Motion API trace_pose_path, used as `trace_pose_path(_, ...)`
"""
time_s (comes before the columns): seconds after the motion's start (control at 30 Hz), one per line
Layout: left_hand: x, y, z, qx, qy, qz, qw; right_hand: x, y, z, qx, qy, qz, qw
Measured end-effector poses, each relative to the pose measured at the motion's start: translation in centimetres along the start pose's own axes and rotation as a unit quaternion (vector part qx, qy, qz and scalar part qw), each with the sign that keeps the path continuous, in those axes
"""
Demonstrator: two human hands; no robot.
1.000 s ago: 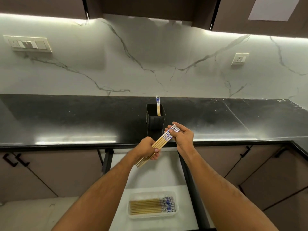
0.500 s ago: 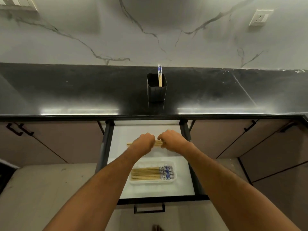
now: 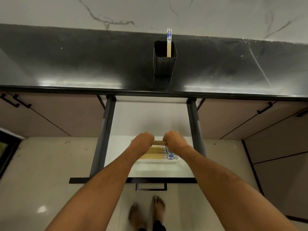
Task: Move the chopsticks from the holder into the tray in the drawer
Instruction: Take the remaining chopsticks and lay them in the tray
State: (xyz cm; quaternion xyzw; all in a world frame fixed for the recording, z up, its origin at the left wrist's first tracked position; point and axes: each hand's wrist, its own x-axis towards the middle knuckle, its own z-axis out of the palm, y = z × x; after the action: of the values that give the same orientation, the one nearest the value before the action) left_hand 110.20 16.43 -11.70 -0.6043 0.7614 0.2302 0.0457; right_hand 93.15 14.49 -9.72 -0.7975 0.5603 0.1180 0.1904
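My left hand (image 3: 143, 139) and my right hand (image 3: 174, 139) both grip one horizontal bundle of wooden chopsticks (image 3: 159, 143), held just above the far edge of the clear tray (image 3: 156, 161) in the open drawer (image 3: 150, 120). Several chopsticks with blue-and-white tops (image 3: 158, 153) lie side by side in the tray, partly hidden by my wrists. On the black counter stands the black square holder (image 3: 164, 64) with a last few chopsticks (image 3: 169, 42) upright inside.
The drawer has dark side rails (image 3: 104, 130) and a black front with a handle (image 3: 151, 186). Closed cabinet doors flank it. My bare feet (image 3: 146, 212) stand on the pale floor below. A marble wall rises behind the counter (image 3: 66, 64).
Both hands have carried the bundle from counter height down into the drawer, turning it level, and now hold it lower, right over the tray. My view has tilted downward.
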Motion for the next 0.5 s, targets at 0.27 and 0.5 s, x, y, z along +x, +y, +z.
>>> trace_pose_path(0.27,0.3,-2.3,4.0,-0.009,-0.032,-0.039,0.999,1.3,-0.1,4.5,0.005,-0.026,-0.006,1.000)
trace_pose_path(0.5,1.3,-2.7,6.4,-0.061,-0.055,-0.060,0.995,2.3,0.7,6.7,0.018,-0.048,-0.004,0.999)
